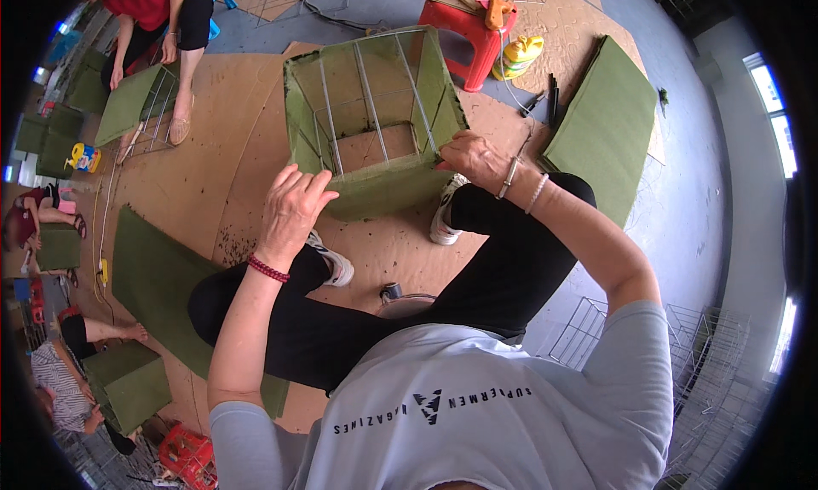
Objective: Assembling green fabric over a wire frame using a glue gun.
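Before my knees stands a box-shaped wire frame (pixel 366 98) covered with green fabric (pixel 383 187); its open side faces up and metal rods cross it. My left hand (pixel 288 209) is closed at the near left corner, fingers bent over the fabric edge. At the near right corner my right hand (pixel 479 159) pinches the fabric against the frame. Something small and red shows under its fingertips, too small to name. Through the rods, brown board appears in an opening at the bottom of the box.
A red stool (pixel 467 43) bears an orange glue gun (pixel 497 11); a yellow bottle (pixel 520 57) stands beside it. Green sheets lie stacked (pixel 607 123) at right, and another green sheet (pixel 162 277) lies left. Wire frames (pixel 699 362) stand behind right. Co-workers sit along the left.
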